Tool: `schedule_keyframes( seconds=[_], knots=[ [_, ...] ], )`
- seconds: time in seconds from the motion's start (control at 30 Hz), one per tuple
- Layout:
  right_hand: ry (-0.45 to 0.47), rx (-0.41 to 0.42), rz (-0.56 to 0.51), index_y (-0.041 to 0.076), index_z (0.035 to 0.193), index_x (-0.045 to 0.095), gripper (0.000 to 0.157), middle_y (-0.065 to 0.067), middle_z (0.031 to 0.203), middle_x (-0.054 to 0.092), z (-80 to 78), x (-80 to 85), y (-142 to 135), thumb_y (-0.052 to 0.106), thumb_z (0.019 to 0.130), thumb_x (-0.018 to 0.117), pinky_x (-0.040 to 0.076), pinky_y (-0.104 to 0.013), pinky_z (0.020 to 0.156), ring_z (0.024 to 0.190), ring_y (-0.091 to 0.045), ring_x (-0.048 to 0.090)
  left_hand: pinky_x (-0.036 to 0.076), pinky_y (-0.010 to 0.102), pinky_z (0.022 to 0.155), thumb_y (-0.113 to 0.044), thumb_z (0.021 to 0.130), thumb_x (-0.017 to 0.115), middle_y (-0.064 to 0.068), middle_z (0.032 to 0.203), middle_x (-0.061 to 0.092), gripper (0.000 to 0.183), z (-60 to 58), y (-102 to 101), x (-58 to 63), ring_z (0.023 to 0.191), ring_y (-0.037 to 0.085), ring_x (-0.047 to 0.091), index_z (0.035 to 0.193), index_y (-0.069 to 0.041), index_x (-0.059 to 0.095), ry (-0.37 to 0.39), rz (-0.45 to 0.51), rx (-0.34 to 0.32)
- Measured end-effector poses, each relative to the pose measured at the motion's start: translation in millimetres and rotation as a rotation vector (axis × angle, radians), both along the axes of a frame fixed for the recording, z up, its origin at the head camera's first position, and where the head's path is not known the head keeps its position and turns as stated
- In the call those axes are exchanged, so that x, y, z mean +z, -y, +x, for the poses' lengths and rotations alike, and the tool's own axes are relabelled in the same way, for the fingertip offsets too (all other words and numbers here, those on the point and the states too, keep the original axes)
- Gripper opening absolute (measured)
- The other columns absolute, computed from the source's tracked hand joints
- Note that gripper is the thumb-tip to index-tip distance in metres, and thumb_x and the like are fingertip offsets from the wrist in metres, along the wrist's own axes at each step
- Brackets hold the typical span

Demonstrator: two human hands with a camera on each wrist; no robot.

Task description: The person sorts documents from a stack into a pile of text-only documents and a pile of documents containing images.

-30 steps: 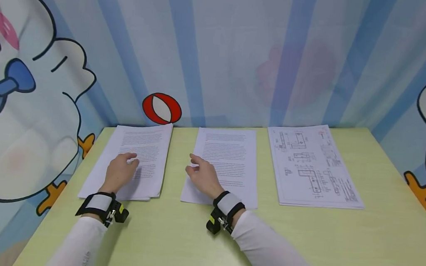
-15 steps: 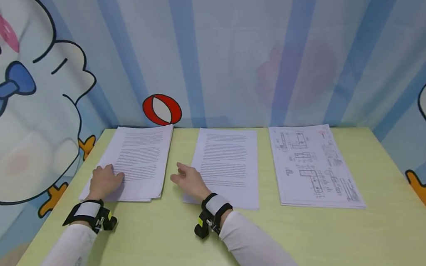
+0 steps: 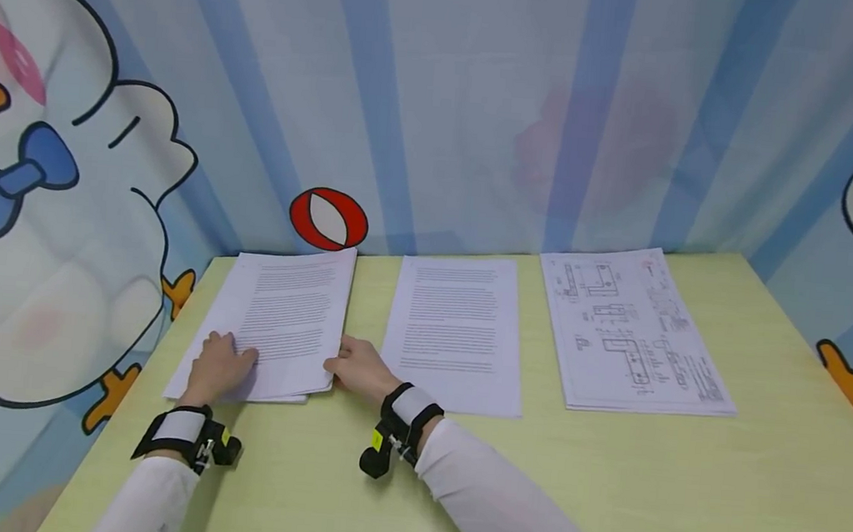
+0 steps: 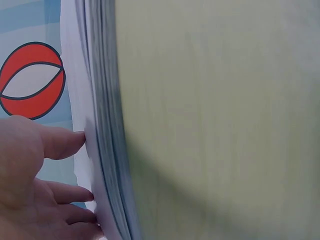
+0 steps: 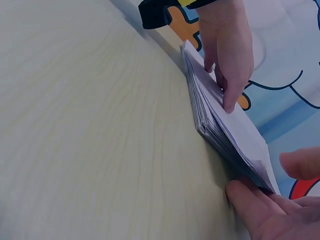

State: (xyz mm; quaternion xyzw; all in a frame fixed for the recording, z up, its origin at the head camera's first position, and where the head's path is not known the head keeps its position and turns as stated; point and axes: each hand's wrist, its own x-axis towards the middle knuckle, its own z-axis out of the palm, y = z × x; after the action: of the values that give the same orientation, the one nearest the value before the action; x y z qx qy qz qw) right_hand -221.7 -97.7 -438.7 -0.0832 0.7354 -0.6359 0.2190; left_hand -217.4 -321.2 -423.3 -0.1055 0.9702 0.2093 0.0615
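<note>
Head view: the paper stack (image 3: pixel 291 310) lies near the far left corner of the tabletop (image 3: pixel 649 492), long axis running toward the far edge; the left hand (image 3: pixel 217 366) rests on it, the right hand (image 3: pixel 362 367) touches its right side. Left wrist view: thumb and fingers apart. Right wrist view: right fingers meet the stack's edge (thumb standing clear).

Technical drawings (image 3: pixel 635 332) lie right of a printed page (image 3: pixel 454 335) on a yellow table (image 3: pixel 679 495), before a blue-striped curtain (image 3: pixel 468 119).
</note>
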Motion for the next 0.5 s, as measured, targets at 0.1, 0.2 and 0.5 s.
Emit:
schedule_keyframes(
  seconds=[0.1,0.2,0.5],
  knots=[
    [-0.015,-0.021,0.003,0.000,0.133,0.048,0.044,-0.017,0.117,0.066,-0.6,1.5,1,0.006,0.089,0.053,0.056,-0.033,0.077,0.093,-0.018,0.065,0.034,0.064,0.095,-0.023,0.092,0.042,0.040,0.125,0.035,0.063,1.5,-1,0.0,0.114,0.054,0.038,0.134,0.022,0.027,0.013,0.009,-0.017],
    [-0.012,-0.040,-0.006,-0.001,0.128,0.052,0.040,-0.016,0.114,0.067,-1.1,2.6,1,0.006,0.089,0.053,0.054,-0.030,0.073,0.091,-0.018,0.065,0.027,0.064,0.104,-0.023,0.093,0.042,0.042,0.136,0.028,0.066,0.9,-3,0.3,0.125,0.056,0.029,0.138,0.020,0.021,0.032,0.023,-0.039],
    [0.056,-0.122,-0.106,0.000,0.127,0.049,0.040,-0.017,0.116,0.064,-4.5,2.1,-3,0.000,0.087,0.044,0.053,-0.033,0.080,0.098,-0.023,0.064,0.017,0.060,0.112,-0.022,0.093,0.043,0.039,0.147,0.018,0.069,-3.4,-16,-5.5,0.136,0.052,0.015,0.141,0.018,0.014,0.006,0.125,-0.031]
  ],
)
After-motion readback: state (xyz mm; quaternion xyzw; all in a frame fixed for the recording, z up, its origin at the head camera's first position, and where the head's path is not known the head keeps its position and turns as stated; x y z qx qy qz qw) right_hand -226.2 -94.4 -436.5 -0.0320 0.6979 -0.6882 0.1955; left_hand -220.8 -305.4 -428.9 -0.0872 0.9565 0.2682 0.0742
